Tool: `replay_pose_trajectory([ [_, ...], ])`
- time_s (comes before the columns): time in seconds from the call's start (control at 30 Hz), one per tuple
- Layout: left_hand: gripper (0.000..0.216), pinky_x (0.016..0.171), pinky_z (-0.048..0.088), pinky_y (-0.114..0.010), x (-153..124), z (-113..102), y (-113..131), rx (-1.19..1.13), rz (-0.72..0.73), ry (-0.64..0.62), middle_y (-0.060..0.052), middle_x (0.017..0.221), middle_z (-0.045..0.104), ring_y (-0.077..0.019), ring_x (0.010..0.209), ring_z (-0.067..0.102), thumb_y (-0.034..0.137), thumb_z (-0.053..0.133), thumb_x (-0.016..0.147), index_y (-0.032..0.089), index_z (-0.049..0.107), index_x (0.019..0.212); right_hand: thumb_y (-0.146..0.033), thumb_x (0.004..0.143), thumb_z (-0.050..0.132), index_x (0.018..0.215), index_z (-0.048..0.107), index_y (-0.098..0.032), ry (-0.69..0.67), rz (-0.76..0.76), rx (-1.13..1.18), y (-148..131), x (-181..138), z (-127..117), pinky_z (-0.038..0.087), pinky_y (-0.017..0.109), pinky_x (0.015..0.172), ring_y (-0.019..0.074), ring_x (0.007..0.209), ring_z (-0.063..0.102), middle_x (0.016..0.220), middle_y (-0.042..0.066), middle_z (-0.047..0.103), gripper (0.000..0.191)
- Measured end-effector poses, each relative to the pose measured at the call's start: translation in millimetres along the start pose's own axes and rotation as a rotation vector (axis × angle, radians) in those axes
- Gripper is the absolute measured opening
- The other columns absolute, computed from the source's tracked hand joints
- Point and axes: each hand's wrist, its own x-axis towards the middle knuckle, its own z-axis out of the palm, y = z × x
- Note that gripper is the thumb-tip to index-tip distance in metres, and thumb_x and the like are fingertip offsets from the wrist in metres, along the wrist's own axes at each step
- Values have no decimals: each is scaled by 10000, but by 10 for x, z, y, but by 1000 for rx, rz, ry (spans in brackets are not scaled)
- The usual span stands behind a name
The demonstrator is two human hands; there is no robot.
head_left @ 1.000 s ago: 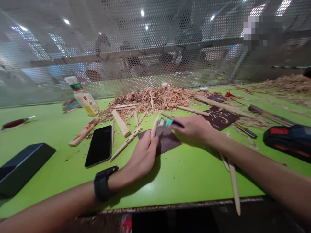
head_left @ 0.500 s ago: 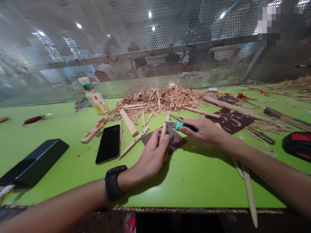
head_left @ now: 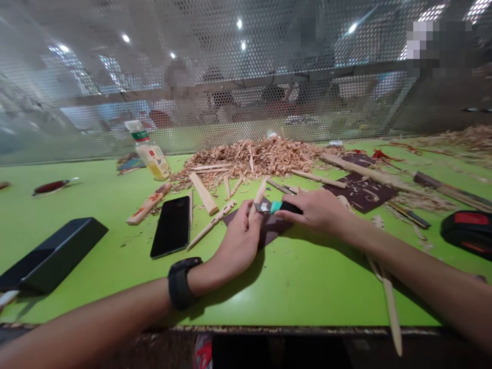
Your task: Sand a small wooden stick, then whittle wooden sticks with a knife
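Two hands meet over a dark sheet of sandpaper (head_left: 274, 225) on the green table (head_left: 292, 287). My left hand (head_left: 239, 241) closes its fingers around a pale wooden stick (head_left: 258, 197), holding it tilted, its tip pointing away from me. My right hand (head_left: 319, 211) grips a knife with a teal and black handle (head_left: 280, 207), its blade touching the stick just above my left fingers. A pile of wood shavings (head_left: 253, 156) lies beyond. A black phone (head_left: 171, 226) rests to the left, near a carved stick (head_left: 211, 223).
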Motion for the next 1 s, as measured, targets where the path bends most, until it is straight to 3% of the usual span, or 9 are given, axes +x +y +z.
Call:
replay_pose_trajectory([
  [0.13, 208, 640, 383, -265, -48, -9, 29, 50, -53, -8, 27, 791, 551, -151, 677, 481, 377, 493, 1080, 210, 578, 1171, -812, 1031, 177, 1052, 733, -197, 49, 71, 28, 137, 14, -18, 279, 320, 509, 225, 551, 576, 766, 114, 736, 829],
  [0.23, 196, 593, 335, -254, -138, -2, 18, 73, -47, -54, 48, 770, 487, -138, 640, 414, 407, 492, 1081, 228, 546, 1139, -831, 1017, 152, 1024, 744, -201, 55, 306, 155, 463, -28, -72, 276, 317, 446, 188, 395, 457, 549, 44, 590, 864],
  [0.33, 212, 538, 293, -241, -178, 14, -30, 8, -71, -107, 71, 717, 424, -117, 569, 354, 449, 479, 1084, 240, 512, 1072, -873, 983, 247, 1016, 752, -181, 232, 417, 130, 714, -74, -124, 305, 325, 461, 210, 451, 496, 571, 52, 588, 857],
  [0.43, 245, 498, 271, -228, -150, 25, -73, -87, -97, -94, 89, 672, 390, -104, 520, 332, 490, 499, 1075, 248, 482, 1040, -847, 1003, 254, 937, 736, -192, 282, 345, 228, 621, -70, -131, 318, 320, 508, 211, 532, 547, 641, 67, 642, 816],
  [0.53, 251, 465, 265, -217, -110, 36, -82, -189, -115, -117, 106, 644, 362, -100, 484, 319, 503, 510, 1069, 258, 463, 1050, -836, 1012, 243, 832, 665, -212, 176, 152, 363, 308, -46, -96, 326, 316, 539, 191, 547, 542, 668, 59, 663, 774],
  [0.67, 219, 495, 306, -221, -88, 45, -64, -175, -88, -94, 100, 644, 390, -99, 494, 344, 460, 506, 1075, 248, 480, 1030, -803, 1033, 254, 849, 649, -220, 77, -14, 299, 31, -49, -17, 344, 328, 622, 217, 656, 574, 763, 75, 701, 728],
  [0.8, 143, 582, 367, -252, -99, 32, -36, -39, -17, -37, 59, 708, 503, -130, 593, 459, 376, 520, 1067, 234, 528, 1065, -764, 1057, 243, 872, 660, -226, 42, -33, 265, 24, -65, 31, 364, 333, 679, 240, 728, 595, 785, 83, 715, 706],
  [1.0, 163, 774, 430, -318, -115, 6, 24, 145, 21, -17, -14, 941, 661, -195, 853, 592, 342, 467, 1080, 225, 580, 1081, -777, 1049, 176, 938, 707, -211, 16, -59, 142, 140, -51, 20, 324, 322, 610, 245, 699, 601, 781, 107, 723, 784],
])
